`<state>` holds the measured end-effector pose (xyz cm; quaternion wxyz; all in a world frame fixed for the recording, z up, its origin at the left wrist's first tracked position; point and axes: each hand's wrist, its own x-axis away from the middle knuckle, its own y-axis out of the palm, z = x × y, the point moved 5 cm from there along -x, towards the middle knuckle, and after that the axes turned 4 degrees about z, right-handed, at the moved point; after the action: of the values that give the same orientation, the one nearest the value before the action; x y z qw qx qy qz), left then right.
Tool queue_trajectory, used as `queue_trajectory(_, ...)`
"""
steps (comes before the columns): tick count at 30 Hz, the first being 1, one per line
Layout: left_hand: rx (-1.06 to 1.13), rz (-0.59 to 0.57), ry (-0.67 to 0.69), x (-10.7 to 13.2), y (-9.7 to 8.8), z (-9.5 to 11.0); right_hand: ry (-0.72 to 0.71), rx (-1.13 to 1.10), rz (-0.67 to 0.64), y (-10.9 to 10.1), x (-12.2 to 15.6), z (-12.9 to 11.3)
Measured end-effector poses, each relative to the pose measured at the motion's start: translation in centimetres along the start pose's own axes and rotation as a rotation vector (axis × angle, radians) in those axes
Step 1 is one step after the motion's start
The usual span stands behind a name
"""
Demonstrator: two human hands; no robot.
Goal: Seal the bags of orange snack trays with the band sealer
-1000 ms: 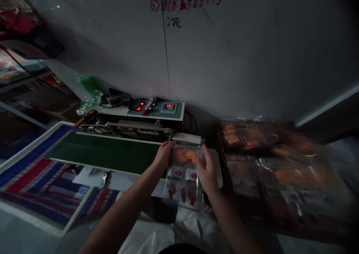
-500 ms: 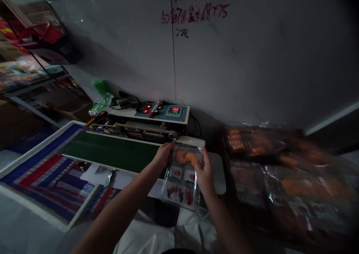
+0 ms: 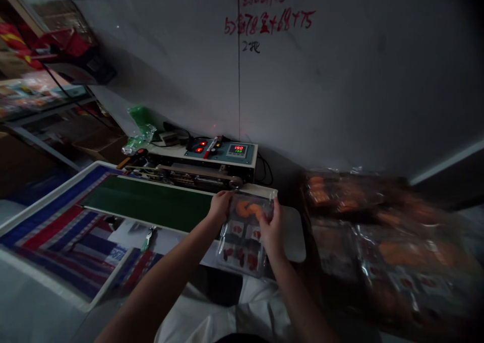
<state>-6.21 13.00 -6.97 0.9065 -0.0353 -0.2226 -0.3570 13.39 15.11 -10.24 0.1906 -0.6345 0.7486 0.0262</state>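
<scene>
Bagged food tray (image 3: 242, 237) beside green conveyor belt (image 3: 147, 202)

"Entry one, forearms?"

"One bare left forearm (image 3: 159, 277) and one bare right forearm (image 3: 302, 297). Both slender, tapering toward the wrist, uncovered down to the lower edge of the view."

"Entry two, hands?"

"One left hand (image 3: 220, 206) and one right hand (image 3: 273, 227), both bare."

"Entry three, clothing?"

"One loose white cloth garment (image 3: 260, 315), matte, with soft vertical folds and creases, worn on the body below the arms."

"Entry four?"

"One dark curved strip (image 3: 242, 339) along the bottom edge, too cut off to identify."
</scene>
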Motion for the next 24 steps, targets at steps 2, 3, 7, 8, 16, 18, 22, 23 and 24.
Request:
queue_trajectory(2,0.001,0.012,0.005,-0.3,-0.5,0.1,-0.015,0.021,-0.029,0.5,0.2,-0.4)
queue_trajectory(3,0.002,0.022,0.009,-0.5,-0.9,0.2,-0.022,0.025,-0.041,0.8,0.3,-0.6)
queue_trajectory(7,0.011,0.053,0.033,-0.9,-2.7,1.1,-0.068,0.024,-0.059,2.4,0.3,-1.7)
queue_trajectory(8,0.013,0.056,0.041,-0.9,-3.3,1.4,-0.082,0.019,-0.061,3.0,0.4,-1.9)
queue_trajectory(16,-0.063,0.183,0.234,1.4,-11.5,3.4,-0.173,-0.07,-0.146,7.7,1.9,-4.3)
queue_trajectory(18,-0.188,0.239,0.341,2.9,-14.1,3.7,-0.287,0.0,-0.154,4.6,-0.1,-4.9)
queue_trajectory(22,-0.385,0.269,0.492,6.4,-16.9,3.8,-0.451,0.573,0.091,-8.0,-8.3,-3.9)
queue_trajectory(23,-0.421,0.263,0.521,7.2,-16.8,3.8,-0.434,0.733,0.095,-11.0,-10.7,-3.1)
queue_trajectory(24,-0.449,0.238,0.554,7.9,-16.2,3.7,-0.427,0.867,0.018,-13.2,-13.0,-2.1)
